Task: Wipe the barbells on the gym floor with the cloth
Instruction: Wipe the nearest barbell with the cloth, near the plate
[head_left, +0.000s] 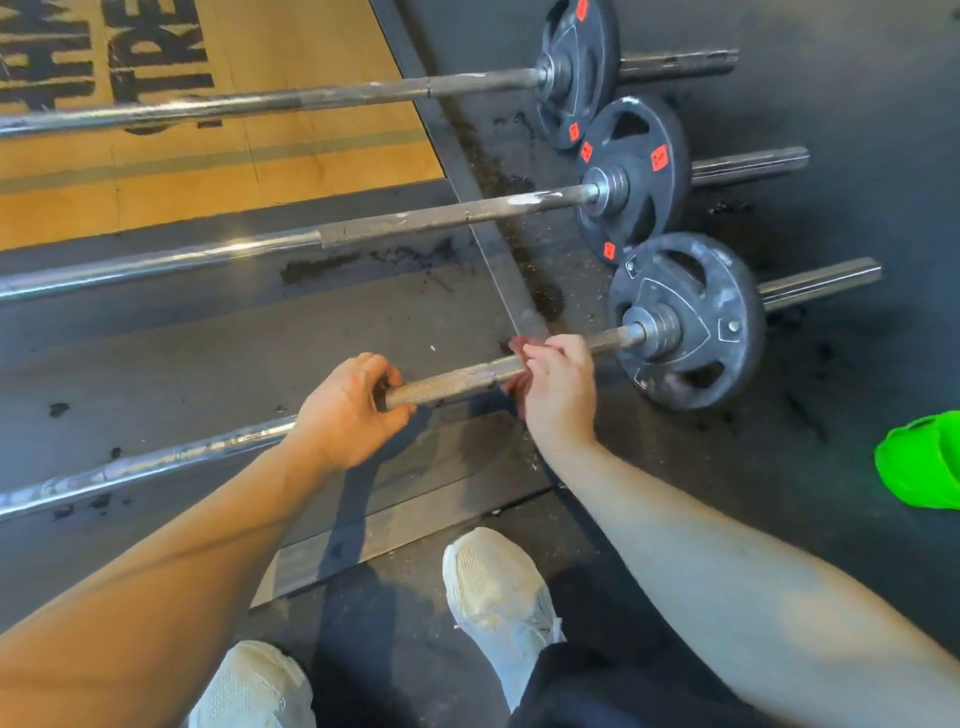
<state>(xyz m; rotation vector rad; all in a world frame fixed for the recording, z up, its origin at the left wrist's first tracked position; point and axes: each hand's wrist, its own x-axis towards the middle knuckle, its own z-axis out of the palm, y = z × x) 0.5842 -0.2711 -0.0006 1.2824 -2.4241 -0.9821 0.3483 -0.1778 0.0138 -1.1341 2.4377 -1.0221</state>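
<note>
Three barbells lie side by side on the gym floor. The nearest barbell has a dark plate at its right end. My left hand grips its knurled shaft. To the right, my right hand holds a reddish cloth wrapped round the same shaft, close to the plate. Only small bits of the cloth show past my fingers. The middle barbell and the far barbell lie untouched beyond.
A wooden platform with black lettering lies at the upper left, edged by a metal frame. Dark rubber floor with crumbs surrounds the plates. A bright green object sits at the right edge. My white shoes stand below.
</note>
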